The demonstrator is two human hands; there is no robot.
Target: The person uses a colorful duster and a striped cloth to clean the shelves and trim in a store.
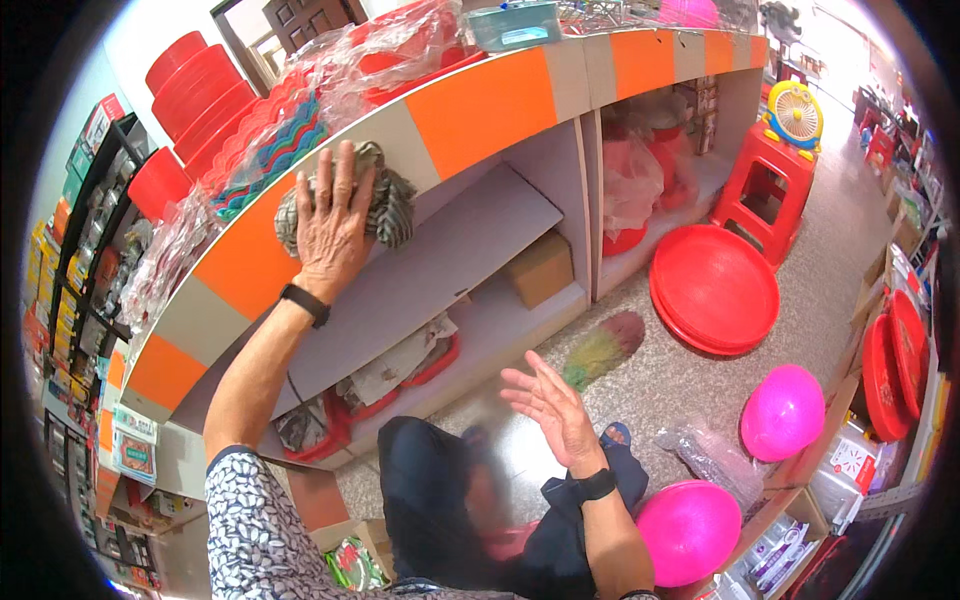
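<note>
My left hand (pixel 330 225) lies flat, fingers spread, on a crumpled grey-green striped cloth (pixel 391 206). It presses the cloth against the orange and beige front band (pixel 480 109) of a curved shelf counter. My right hand (pixel 551 409) is raised in the air above the floor with its fingers apart and nothing in it. A colourful feather-like duster head (pixel 604 349) lies on the floor beyond it.
Red basins (pixel 716 289) lean by a red plastic stool (pixel 765 187) that bears a yellow and blue fan (pixel 795 116). Pink plastic basins (pixel 690 532) stand at the lower right. Wrapped plasticware (pixel 262 150) crowds the counter top. A cardboard box (pixel 540 270) sits on the lower shelf.
</note>
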